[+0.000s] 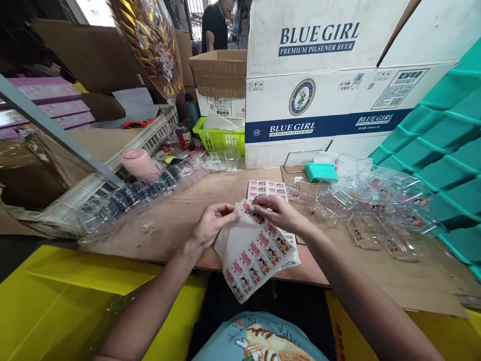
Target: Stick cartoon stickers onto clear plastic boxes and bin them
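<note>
A large white Blue Girl beer carton (319, 80) stands at the back of the brown cardboard-covered table (180, 210), with a green basket (220, 138) to its left, a pink cup (140, 163) lying nearby, and teal crates (443, 145) stacked at right.

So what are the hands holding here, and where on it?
Both hold a sticker sheet by its top edge: left hand at the upper left corner, right hand pinching a sticker near the top.
</note>
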Demonstrator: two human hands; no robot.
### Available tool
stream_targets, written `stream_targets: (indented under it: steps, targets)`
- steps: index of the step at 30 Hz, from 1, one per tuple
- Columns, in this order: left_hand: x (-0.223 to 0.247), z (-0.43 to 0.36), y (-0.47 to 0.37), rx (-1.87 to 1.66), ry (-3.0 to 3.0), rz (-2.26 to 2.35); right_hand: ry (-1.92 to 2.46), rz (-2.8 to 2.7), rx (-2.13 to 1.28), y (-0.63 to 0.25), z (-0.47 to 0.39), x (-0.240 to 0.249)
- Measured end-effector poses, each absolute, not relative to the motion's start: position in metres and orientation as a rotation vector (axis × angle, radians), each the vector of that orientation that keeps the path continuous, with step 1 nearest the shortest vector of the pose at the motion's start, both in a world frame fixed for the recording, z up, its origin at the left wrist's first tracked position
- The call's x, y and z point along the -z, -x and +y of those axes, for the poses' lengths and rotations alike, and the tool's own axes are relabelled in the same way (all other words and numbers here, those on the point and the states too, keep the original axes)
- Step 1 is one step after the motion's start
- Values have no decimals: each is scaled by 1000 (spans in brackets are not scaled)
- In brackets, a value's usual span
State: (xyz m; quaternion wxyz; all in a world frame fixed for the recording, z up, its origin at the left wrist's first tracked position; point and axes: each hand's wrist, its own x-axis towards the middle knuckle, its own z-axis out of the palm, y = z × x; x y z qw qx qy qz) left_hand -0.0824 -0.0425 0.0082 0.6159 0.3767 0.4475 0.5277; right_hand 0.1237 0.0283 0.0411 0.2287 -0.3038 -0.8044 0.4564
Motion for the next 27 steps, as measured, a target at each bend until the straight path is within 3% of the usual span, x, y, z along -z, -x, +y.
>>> stream_targets:
  steps: [5, 7, 17, 24, 27]
  targets:
    - [2, -42, 67, -1353, -679, 1046, 848, -2299, -334, -130, 17, -47]
    - [5, -43, 61, -1370, -695, 1027, 757, -2321, -171, -123, 9, -43]
    - [20, -44, 53, -1490, -1167, 1072, 734, -2033, -416, -102, 2, -3]
    - [43, -36, 73, -1431, -1198, 1305, 902, -1385, -1000, -107, 25, 10]
    - [50, -26, 102, -1406, -1254, 1545, 973, -1188, -929, -121, 42, 12]
